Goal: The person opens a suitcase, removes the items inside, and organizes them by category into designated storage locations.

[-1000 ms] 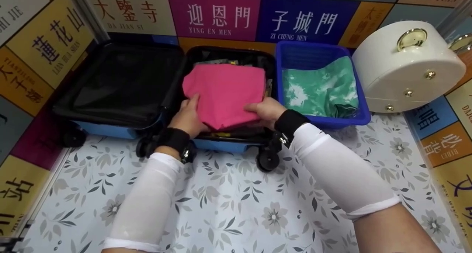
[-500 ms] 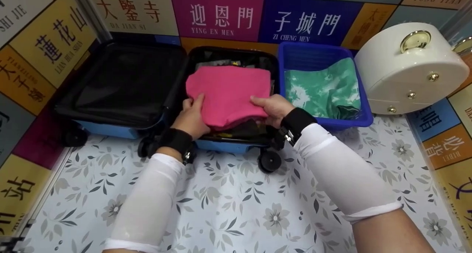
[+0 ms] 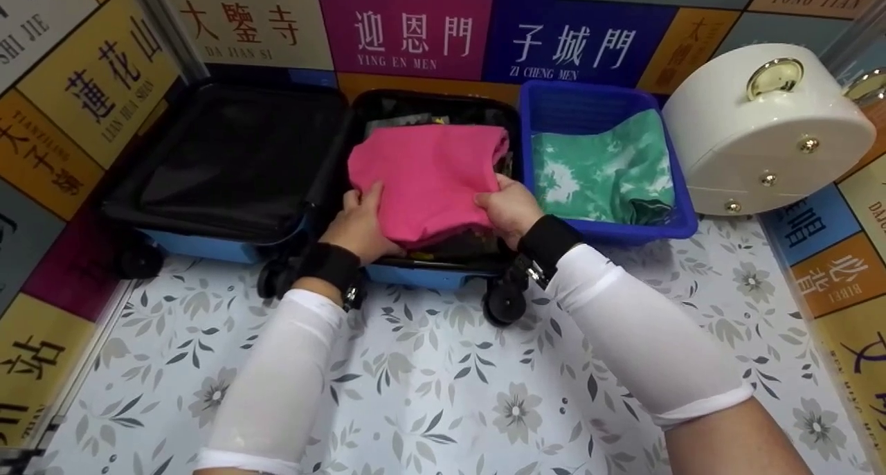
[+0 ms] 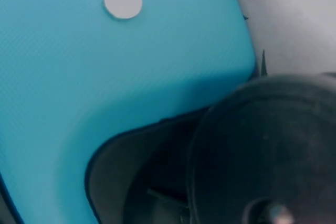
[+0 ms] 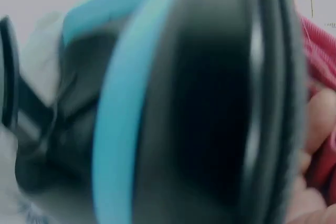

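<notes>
Both hands were on the folded pink garment [image 3: 426,181], which lay on top of the other clothes in the right half of the open blue suitcase [image 3: 228,243]. The left hand [image 3: 360,222] held its near left edge, thumb on top and fingers curled under the fold as far as I could see. The right hand [image 3: 509,208] gripped the near right corner the same way, fingers tucked out of sight beneath the cloth. The wrist views gave only the suitcase shell and a wheel [image 4: 268,156] up close, plus a sliver of red cloth, so I could not tell the finger positions more exactly.

The suitcase's left half stood empty with its dark lining showing. Just beside the case on the right sat a blue basket [image 3: 675,219] with a green tie-dye garment [image 3: 602,167] in it, and beyond that a white round case [image 3: 761,125] tipped on its side.

The risk, to my eye, was the fold coming undone: held only at the near edge, the far side could slump or drag on the pile beneath it. The stack already looked high at the near rim, so cloth might spill over the edge or catch in the closure
</notes>
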Action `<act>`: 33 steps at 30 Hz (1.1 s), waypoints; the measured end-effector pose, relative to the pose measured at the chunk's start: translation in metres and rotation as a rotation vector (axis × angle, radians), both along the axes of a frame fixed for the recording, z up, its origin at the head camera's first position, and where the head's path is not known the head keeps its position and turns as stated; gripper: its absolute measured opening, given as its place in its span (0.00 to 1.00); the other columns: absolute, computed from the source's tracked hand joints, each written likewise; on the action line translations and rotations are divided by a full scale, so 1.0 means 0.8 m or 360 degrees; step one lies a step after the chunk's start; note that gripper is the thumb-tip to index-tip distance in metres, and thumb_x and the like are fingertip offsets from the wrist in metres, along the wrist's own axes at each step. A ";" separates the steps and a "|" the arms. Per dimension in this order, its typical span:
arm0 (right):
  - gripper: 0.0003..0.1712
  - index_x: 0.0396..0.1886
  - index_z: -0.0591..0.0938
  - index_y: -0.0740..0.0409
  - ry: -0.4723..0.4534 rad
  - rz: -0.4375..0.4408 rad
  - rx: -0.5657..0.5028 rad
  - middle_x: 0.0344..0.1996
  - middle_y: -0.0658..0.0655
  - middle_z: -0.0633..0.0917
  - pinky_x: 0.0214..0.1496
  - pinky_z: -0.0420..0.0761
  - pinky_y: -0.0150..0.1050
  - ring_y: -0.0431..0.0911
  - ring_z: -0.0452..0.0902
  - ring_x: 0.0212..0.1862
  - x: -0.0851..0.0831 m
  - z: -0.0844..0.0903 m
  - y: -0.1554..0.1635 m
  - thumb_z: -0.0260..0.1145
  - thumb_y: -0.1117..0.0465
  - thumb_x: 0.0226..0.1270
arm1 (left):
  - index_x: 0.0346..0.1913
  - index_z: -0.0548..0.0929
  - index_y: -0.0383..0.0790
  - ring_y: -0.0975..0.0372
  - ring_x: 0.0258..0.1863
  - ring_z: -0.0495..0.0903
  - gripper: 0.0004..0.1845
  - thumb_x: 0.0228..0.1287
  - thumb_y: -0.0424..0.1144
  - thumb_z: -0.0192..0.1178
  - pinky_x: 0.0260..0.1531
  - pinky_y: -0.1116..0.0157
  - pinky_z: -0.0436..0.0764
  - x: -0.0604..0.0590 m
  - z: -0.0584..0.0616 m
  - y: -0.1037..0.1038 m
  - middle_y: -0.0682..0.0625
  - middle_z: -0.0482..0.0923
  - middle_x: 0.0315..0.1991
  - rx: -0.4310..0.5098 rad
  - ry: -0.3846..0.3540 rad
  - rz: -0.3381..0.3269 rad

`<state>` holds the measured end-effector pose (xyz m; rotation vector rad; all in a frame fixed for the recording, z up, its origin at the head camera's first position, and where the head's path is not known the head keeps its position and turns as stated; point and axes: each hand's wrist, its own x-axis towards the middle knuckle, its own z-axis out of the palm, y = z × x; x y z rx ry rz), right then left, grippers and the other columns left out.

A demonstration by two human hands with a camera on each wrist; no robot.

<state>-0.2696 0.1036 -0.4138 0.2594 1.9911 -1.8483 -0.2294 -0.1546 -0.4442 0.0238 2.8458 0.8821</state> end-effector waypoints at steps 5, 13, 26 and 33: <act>0.27 0.74 0.73 0.57 0.0152 -0.0042 -0.0023 0.38 0.51 0.81 0.32 0.84 0.33 0.39 0.83 0.29 0.008 0.006 -0.009 0.57 0.68 0.78 | 0.87 0.45 0.53 0.31 0.70 0.69 0.74 0.43 0.57 0.86 0.66 0.40 0.77 0.001 0.000 0.002 0.31 0.49 0.81 -0.0036 -0.0052 0.0032; 0.18 0.63 0.78 0.57 0.0044 -0.0142 -0.0216 0.34 0.49 0.84 0.34 0.85 0.33 0.40 0.85 0.31 0.004 0.009 -0.006 0.60 0.62 0.76 | 0.87 0.44 0.54 0.32 0.69 0.71 0.73 0.45 0.59 0.83 0.66 0.40 0.77 -0.001 0.002 0.004 0.31 0.50 0.80 -0.0058 -0.0052 0.0026; 0.34 0.80 0.65 0.52 0.0197 0.0075 -0.0156 0.53 0.57 0.80 0.39 0.85 0.34 0.41 0.84 0.38 0.007 0.018 -0.012 0.56 0.70 0.78 | 0.87 0.47 0.54 0.34 0.67 0.74 0.67 0.50 0.56 0.80 0.65 0.40 0.77 -0.001 0.002 0.005 0.32 0.54 0.79 -0.0080 0.0000 -0.0008; 0.36 0.82 0.64 0.53 0.0538 0.0103 -0.0235 0.55 0.58 0.81 0.45 0.84 0.35 0.41 0.84 0.41 0.017 0.054 -0.016 0.57 0.71 0.77 | 0.87 0.41 0.58 0.37 0.75 0.66 0.74 0.44 0.71 0.78 0.71 0.41 0.71 0.001 0.003 -0.002 0.36 0.54 0.81 0.0015 -0.0039 -0.0056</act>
